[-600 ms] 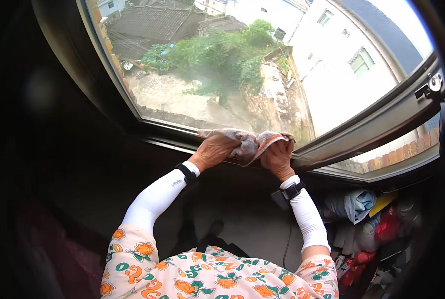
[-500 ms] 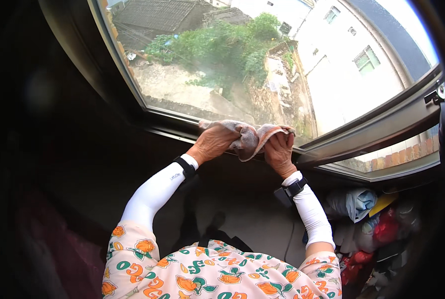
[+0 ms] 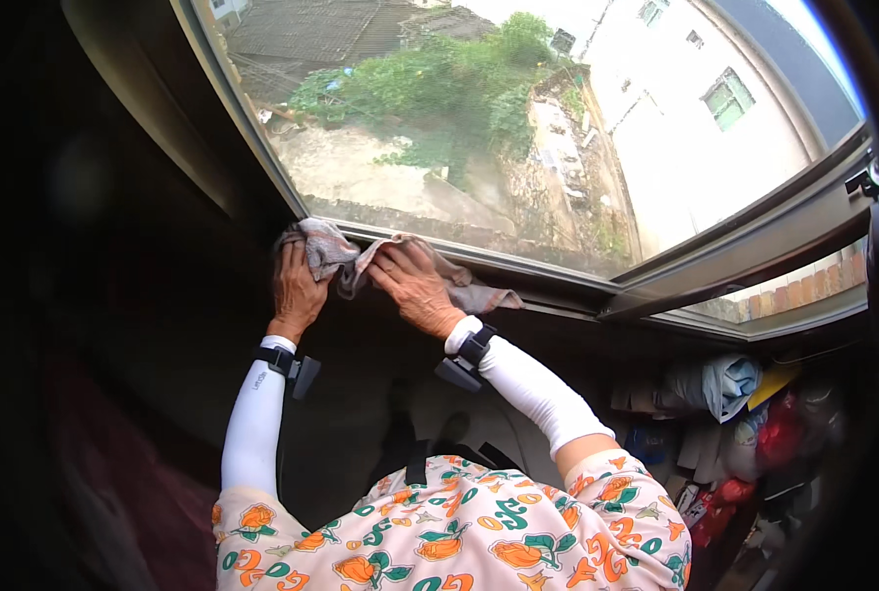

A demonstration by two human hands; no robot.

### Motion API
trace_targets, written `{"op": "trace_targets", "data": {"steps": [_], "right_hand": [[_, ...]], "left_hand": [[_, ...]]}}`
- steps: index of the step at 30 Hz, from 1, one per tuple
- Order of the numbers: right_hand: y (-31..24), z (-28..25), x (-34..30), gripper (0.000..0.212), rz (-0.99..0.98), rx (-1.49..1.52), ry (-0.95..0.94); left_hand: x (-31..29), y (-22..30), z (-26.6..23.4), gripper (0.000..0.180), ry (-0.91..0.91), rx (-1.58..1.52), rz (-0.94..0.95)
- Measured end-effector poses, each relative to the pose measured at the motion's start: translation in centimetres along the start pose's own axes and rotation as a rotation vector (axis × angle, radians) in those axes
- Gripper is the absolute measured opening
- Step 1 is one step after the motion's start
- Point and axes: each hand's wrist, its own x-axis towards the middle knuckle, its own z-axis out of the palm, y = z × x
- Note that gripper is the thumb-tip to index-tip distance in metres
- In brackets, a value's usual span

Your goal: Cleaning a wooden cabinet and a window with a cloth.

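Note:
A greyish-pink cloth [image 3: 333, 252] with orange stripes lies bunched along the bottom window frame [image 3: 548, 284]. At its left end, near the frame's corner, my left hand [image 3: 299, 293] is closed on it. My right hand [image 3: 415, 289] presses on the cloth a little to the right, fingers curled over it, and a loose end trails away along the frame. The cloth sags between the two hands. Above them rises the window pane [image 3: 430, 148]. White sleeves and black wrist straps cover my forearms.
On the right, the side frame [image 3: 755, 231] meets the bottom frame, with a metal fitting [image 3: 865, 183] on it. Several bags and bundles, among them a pale blue bag [image 3: 723, 384] and a red bag [image 3: 779, 433], are piled at the lower right. A dark reddish fabric [image 3: 114, 473] lies at lower left.
Both hands have slid left along the bottom frame with the cloth, from its middle toward the left corner. The cloth now stretches out longer to the right of my right hand.

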Motion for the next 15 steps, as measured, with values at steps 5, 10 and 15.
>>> {"op": "trace_targets", "data": {"steps": [5,10,15], "right_hand": [[0.4,0.6,-4.4,0.044,0.102,0.140,0.069],[2.3,-2.3,-7.5,0.039,0.313,0.353,0.130],[2.2,-8.3,-8.7,0.038,0.545,0.991,0.096]], "left_hand": [[-1.3,4.9,4.3,0.048,-0.028,-0.163,-0.111],[0.4,11.0,3.1,0.046,-0.135,-0.204,0.067],[-0.5,18.3,3.0,0.061,-0.092,-0.938,-0.138]]}}
